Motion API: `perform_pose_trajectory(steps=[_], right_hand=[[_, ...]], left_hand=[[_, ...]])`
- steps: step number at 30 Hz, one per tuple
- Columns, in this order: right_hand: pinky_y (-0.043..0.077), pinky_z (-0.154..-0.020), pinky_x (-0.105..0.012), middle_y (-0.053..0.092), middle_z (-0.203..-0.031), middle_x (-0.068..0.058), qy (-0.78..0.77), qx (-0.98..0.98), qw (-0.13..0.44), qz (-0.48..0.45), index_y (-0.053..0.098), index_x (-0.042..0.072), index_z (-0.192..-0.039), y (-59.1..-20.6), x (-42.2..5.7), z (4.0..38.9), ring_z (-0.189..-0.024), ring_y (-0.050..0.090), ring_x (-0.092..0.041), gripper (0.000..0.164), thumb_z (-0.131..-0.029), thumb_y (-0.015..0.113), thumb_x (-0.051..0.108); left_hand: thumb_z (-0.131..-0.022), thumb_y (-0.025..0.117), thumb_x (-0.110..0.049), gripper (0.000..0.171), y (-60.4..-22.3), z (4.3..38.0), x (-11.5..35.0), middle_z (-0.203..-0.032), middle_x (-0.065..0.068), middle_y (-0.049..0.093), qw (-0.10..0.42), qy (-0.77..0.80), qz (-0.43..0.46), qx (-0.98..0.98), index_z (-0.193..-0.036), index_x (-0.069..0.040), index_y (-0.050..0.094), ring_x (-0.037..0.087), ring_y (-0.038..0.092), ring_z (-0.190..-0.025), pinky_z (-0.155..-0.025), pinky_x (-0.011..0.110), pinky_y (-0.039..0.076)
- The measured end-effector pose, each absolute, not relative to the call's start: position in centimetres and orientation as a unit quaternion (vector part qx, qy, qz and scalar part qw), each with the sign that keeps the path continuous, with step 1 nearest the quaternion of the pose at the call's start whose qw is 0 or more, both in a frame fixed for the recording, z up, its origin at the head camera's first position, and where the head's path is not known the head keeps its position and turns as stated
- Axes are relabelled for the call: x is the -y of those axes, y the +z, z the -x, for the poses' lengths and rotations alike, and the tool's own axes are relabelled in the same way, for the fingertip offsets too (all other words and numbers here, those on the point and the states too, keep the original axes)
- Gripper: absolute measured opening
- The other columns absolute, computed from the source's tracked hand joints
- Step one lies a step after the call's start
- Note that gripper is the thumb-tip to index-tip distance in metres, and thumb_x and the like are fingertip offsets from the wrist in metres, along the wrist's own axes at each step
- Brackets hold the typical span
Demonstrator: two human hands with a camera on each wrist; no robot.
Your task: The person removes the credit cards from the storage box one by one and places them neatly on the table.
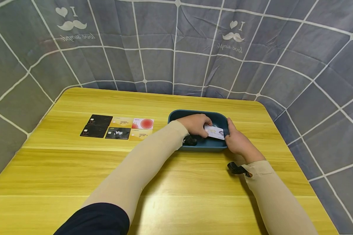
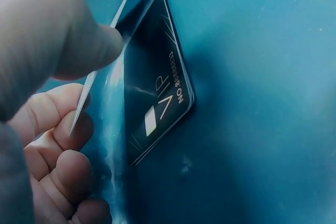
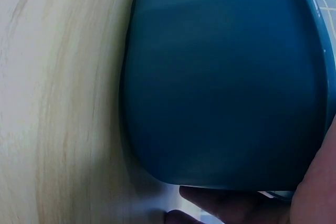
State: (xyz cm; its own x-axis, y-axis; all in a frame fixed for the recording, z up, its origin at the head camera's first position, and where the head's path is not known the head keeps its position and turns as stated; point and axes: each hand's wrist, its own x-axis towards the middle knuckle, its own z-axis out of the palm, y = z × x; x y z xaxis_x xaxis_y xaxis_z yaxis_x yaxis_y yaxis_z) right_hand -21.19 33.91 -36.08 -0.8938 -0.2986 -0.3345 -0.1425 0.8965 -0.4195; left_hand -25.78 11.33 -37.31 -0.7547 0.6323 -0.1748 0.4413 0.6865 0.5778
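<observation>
Over the inside of a blue bin, my left hand pinches a white card between thumb and fingers. The left wrist view has this card nearly edge-on. A black VIP card lies below it at the bin's inner wall, with another card edge showing just under it. My right hand grips the bin's right end, fingers along the outside of the end wall and thumb near the rim.
Left of the bin, several cards lie in two rows on the wooden table: two black cards, gold ones, a dark Vip card and a red-and-white card. A grey checked curtain hangs behind the table.
</observation>
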Motion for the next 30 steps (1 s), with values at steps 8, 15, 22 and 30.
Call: perform_pose_trajectory(steps=[8, 15, 22, 30], right_hand=[[0.032, -0.122, -0.062, 0.023, -0.168, -0.034, -0.19, -0.953, 0.201, 0.121, -0.015, 0.005, -0.167, -36.0, -34.5, 21.0, -0.151, 0.037, -0.05, 0.074, -0.108, 0.03, 0.015], [0.035, -0.121, -0.063, 0.027, -0.167, -0.034, -0.185, -0.952, 0.207, 0.132, -0.014, 0.006, -0.167, -36.1, -35.1, 21.0, -0.149, 0.041, -0.049, 0.074, -0.109, 0.03, 0.015], [0.038, -0.118, -0.062, 0.032, -0.163, -0.037, -0.187, -0.949, 0.207, 0.143, -0.014, 0.006, -0.167, -36.2, -34.8, 21.1, -0.144, 0.047, -0.049, 0.075, -0.108, 0.03, 0.013], [0.036, -0.12, -0.061, 0.028, -0.165, -0.036, -0.18, -0.952, 0.206, 0.137, -0.014, 0.003, -0.167, -35.8, -35.1, 20.9, -0.147, 0.044, -0.049, 0.074, -0.108, 0.029, 0.012]], left_hand=[[-0.093, 0.073, -0.024, 0.054, -36.9, 25.0, -11.9, -0.14, 0.007, 0.061, 0.177, 0.251, -0.288, -0.907, -0.144, -0.01, 0.062, 0.019, 0.058, -0.112, -0.103, 0.031, 0.048], [-0.093, 0.073, -0.023, 0.055, -36.1, 24.3, -12.3, -0.14, 0.007, 0.061, 0.176, 0.246, -0.282, -0.91, -0.145, -0.01, 0.061, 0.019, 0.059, -0.113, -0.103, 0.032, 0.049], [-0.092, 0.074, -0.019, 0.056, -35.2, 24.2, -11.7, -0.139, 0.006, 0.063, 0.174, 0.257, -0.28, -0.908, -0.145, -0.009, 0.061, 0.018, 0.061, -0.109, -0.099, 0.031, 0.051], [-0.093, 0.073, -0.025, 0.056, -32.9, 23.4, -9.6, -0.142, 0.007, 0.06, 0.125, 0.239, -0.278, -0.922, -0.146, -0.01, 0.061, 0.02, 0.057, -0.117, -0.106, 0.034, 0.048]])
